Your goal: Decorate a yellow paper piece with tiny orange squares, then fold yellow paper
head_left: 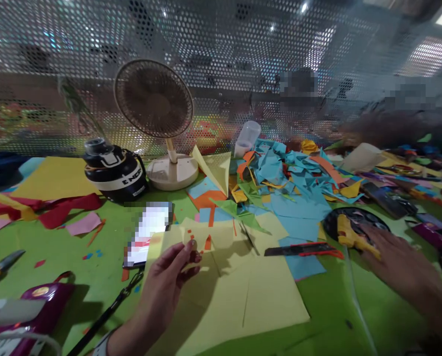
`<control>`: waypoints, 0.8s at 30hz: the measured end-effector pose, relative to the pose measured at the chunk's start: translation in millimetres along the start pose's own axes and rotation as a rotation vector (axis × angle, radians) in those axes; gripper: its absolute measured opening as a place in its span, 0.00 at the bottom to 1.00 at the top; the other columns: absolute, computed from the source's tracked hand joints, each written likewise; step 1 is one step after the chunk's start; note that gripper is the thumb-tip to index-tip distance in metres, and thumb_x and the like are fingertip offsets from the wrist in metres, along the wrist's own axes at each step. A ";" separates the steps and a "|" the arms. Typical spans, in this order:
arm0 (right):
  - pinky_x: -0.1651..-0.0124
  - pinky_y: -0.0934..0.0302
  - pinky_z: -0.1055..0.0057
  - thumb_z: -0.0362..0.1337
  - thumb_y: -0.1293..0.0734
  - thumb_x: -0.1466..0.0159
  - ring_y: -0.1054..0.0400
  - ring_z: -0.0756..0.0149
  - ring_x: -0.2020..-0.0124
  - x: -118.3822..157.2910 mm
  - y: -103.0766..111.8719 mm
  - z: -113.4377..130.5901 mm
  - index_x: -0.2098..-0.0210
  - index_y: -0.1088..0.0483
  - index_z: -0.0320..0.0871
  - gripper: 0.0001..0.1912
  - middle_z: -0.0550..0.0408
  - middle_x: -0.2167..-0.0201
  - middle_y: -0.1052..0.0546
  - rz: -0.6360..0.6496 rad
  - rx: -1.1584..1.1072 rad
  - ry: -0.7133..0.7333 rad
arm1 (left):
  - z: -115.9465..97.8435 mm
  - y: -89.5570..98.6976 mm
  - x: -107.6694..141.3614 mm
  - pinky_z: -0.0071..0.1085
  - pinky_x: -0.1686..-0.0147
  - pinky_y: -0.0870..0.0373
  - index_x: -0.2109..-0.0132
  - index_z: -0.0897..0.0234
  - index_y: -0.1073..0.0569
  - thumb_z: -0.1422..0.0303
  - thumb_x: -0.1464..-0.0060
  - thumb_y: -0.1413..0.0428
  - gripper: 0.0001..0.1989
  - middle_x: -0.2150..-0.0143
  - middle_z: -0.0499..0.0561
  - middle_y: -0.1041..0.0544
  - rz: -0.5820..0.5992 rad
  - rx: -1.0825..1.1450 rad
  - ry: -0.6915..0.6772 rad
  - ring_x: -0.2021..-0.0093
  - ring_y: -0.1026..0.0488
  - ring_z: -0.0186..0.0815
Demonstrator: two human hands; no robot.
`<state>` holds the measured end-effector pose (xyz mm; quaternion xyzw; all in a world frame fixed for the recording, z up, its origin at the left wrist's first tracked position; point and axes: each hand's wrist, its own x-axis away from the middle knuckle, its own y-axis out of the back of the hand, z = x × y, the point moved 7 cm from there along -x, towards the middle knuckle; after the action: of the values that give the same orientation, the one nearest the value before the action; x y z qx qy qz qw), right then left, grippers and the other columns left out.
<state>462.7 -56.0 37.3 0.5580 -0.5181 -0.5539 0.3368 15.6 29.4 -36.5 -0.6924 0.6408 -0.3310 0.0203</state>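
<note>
close by, the left hand (169, 287) is held over a pale yellow sheet (269, 296). its thumb and first finger are pinched close, but i can't tell if a tiny bit is between them. the sheet lies flat on the green table (332, 316). it looks light, thin and easy to bend or crease, so it is best held softly by an edge.

to the right, the right hand (399, 257) rests on a yellow tool (349, 235), which looks like a glue gun, on a round black dish (330, 222). i can't tell how tightly the fingers close, as the hand hides part of the tool. it looks hard and not too heavy. the handle is the safe place to hold, since the tip may be hot, and the white cord (354, 291) could tug.

between the hands, a cutter (302, 249) lies partly on the sheet. left of the sheet is a phone (148, 235), its screen all blurry squares.

farther back are a black bottle (115, 173), a round fan (154, 99) and a messy heap of blue paper (276, 165). bits in the heap cover each other. behind them is a wall with holes (221, 49), and what's past it is too smeary to make out.
</note>
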 end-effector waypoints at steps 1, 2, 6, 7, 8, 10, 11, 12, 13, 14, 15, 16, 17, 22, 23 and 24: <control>0.57 0.36 0.56 0.38 0.39 0.41 0.29 0.45 0.54 2.5 -7.9 -16.7 0.51 0.27 0.36 0.22 0.31 0.50 0.27 0.057 0.043 -0.067 | 0.6 0.1 0.1 0.21 0.74 0.27 0.69 0.63 0.22 0.63 0.65 0.30 0.14 0.73 0.45 0.22 -0.002 -0.008 0.005 0.72 0.26 0.29; 0.58 0.35 0.57 0.39 0.39 0.43 0.29 0.46 0.55 4.3 -15.8 -27.0 0.52 0.27 0.36 0.22 0.31 0.51 0.27 0.121 0.057 -0.096 | 1.1 0.4 0.2 0.20 0.74 0.28 0.69 0.63 0.22 0.63 0.66 0.30 0.15 0.74 0.45 0.22 -0.007 -0.015 0.011 0.72 0.26 0.29; 0.54 0.34 0.57 0.39 0.42 0.45 0.29 0.48 0.53 2.9 -33.5 -32.1 0.49 0.30 0.40 0.26 0.39 0.54 0.24 0.282 0.076 -0.113 | 1.6 3.2 -0.2 0.20 0.75 0.28 0.69 0.63 0.22 0.62 0.69 0.29 0.17 0.74 0.45 0.22 -0.053 -0.006 0.023 0.73 0.26 0.30; 0.54 0.35 0.57 0.39 0.43 0.45 0.30 0.48 0.53 1.5 -34.5 -30.5 0.48 0.32 0.39 0.27 0.40 0.54 0.25 0.301 0.087 -0.120 | 1.7 3.9 -0.5 0.21 0.75 0.28 0.70 0.63 0.22 0.62 0.70 0.29 0.18 0.74 0.45 0.22 -0.060 0.000 0.025 0.73 0.26 0.30; 0.54 0.35 0.57 0.39 0.43 0.44 0.30 0.48 0.52 0.1 -34.9 -29.0 0.46 0.33 0.39 0.28 0.40 0.53 0.25 0.316 0.096 -0.127 | 1.7 4.5 -1.0 0.21 0.76 0.28 0.70 0.63 0.23 0.62 0.70 0.29 0.18 0.75 0.45 0.22 -0.066 0.005 0.024 0.73 0.26 0.30; 0.54 0.36 0.58 0.39 0.43 0.44 0.31 0.48 0.53 -2.7 -34.6 -26.8 0.45 0.35 0.38 0.29 0.40 0.53 0.27 0.331 0.101 -0.128 | 2.4 5.0 -1.9 0.21 0.75 0.28 0.70 0.63 0.23 0.63 0.70 0.29 0.17 0.75 0.45 0.22 -0.063 0.012 0.029 0.73 0.26 0.30; 0.54 0.36 0.58 0.39 0.43 0.44 0.31 0.48 0.53 -4.0 -34.0 -25.8 0.44 0.35 0.38 0.29 0.39 0.54 0.27 0.331 0.101 -0.121 | 3.0 5.2 -2.3 0.21 0.75 0.28 0.70 0.64 0.23 0.63 0.70 0.29 0.17 0.75 0.45 0.22 -0.059 0.015 0.034 0.73 0.26 0.30; 0.53 0.37 0.59 0.39 0.43 0.44 0.31 0.48 0.54 -5.4 -33.4 -24.7 0.45 0.35 0.38 0.29 0.39 0.54 0.28 0.327 0.100 -0.109 | 3.7 5.3 -2.6 0.21 0.75 0.28 0.70 0.64 0.23 0.63 0.69 0.29 0.17 0.74 0.45 0.22 -0.055 0.018 0.040 0.73 0.26 0.30; 0.53 0.37 0.59 0.38 0.43 0.44 0.31 0.49 0.54 -6.6 -32.6 -23.8 0.45 0.34 0.37 0.28 0.39 0.55 0.28 0.322 0.098 -0.101 | 4.5 5.4 -2.9 0.21 0.75 0.27 0.69 0.64 0.23 0.64 0.69 0.29 0.17 0.74 0.46 0.22 -0.049 0.018 0.046 0.73 0.26 0.30; 0.53 0.38 0.59 0.37 0.43 0.44 0.31 0.49 0.54 -7.6 -31.8 -23.0 0.46 0.33 0.37 0.27 0.38 0.55 0.29 0.317 0.092 -0.101 | 5.0 5.5 -3.1 0.21 0.75 0.27 0.69 0.63 0.23 0.64 0.69 0.29 0.17 0.74 0.46 0.22 -0.044 0.018 0.049 0.73 0.26 0.30; 0.54 0.38 0.59 0.37 0.43 0.43 0.32 0.48 0.55 -8.6 -30.5 -22.7 0.47 0.33 0.37 0.26 0.37 0.55 0.30 0.309 0.086 -0.115 | 5.2 5.8 -3.2 0.21 0.75 0.27 0.69 0.63 0.23 0.64 0.69 0.29 0.17 0.74 0.46 0.21 -0.040 0.019 0.050 0.73 0.26 0.30; 0.55 0.38 0.59 0.37 0.44 0.43 0.32 0.48 0.55 -9.3 -28.7 -22.8 0.47 0.32 0.36 0.25 0.37 0.54 0.31 0.299 0.076 -0.141 | 5.1 6.4 -3.1 0.21 0.75 0.27 0.69 0.63 0.23 0.64 0.68 0.29 0.17 0.74 0.46 0.21 -0.041 0.021 0.046 0.73 0.25 0.30; 0.57 0.37 0.59 0.37 0.44 0.42 0.32 0.48 0.55 -9.9 -26.4 -22.7 0.48 0.32 0.36 0.25 0.36 0.53 0.32 0.288 0.060 -0.171 | 5.0 6.9 -2.9 0.22 0.75 0.27 0.69 0.63 0.23 0.63 0.68 0.29 0.17 0.73 0.46 0.21 -0.042 0.022 0.043 0.73 0.25 0.31; 0.54 0.41 0.58 0.38 0.42 0.43 0.35 0.48 0.53 -12.3 1.7 -25.2 0.53 0.30 0.38 0.21 0.36 0.56 0.32 0.103 -0.170 -0.368 | 3.0 6.1 -0.9 0.22 0.76 0.27 0.69 0.62 0.23 0.63 0.68 0.29 0.17 0.73 0.45 0.21 -0.044 0.028 0.030 0.73 0.25 0.31; 0.54 0.42 0.58 0.37 0.41 0.44 0.35 0.48 0.53 -12.3 9.5 -26.8 0.57 0.29 0.39 0.18 0.37 0.57 0.31 0.041 -0.285 -0.430 | 2.4 4.8 -0.6 0.22 0.76 0.27 0.69 0.62 0.23 0.63 0.68 0.29 0.16 0.73 0.45 0.21 -0.038 0.028 0.027 0.72 0.25 0.31; 0.54 0.42 0.59 0.37 0.39 0.45 0.35 0.49 0.54 -12.3 15.8 -27.4 0.62 0.28 0.41 0.14 0.39 0.59 0.30 -0.010 -0.420 -0.489 | 1.9 3.6 -0.3 0.22 0.76 0.27 0.69 0.62 0.23 0.63 0.68 0.29 0.16 0.72 0.45 0.21 -0.035 0.025 0.024 0.72 0.25 0.31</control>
<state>487.8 -53.4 60.0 0.3293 -0.4552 -0.7680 0.3074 13.3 28.3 -39.7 -0.6991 0.6247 -0.3475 0.0157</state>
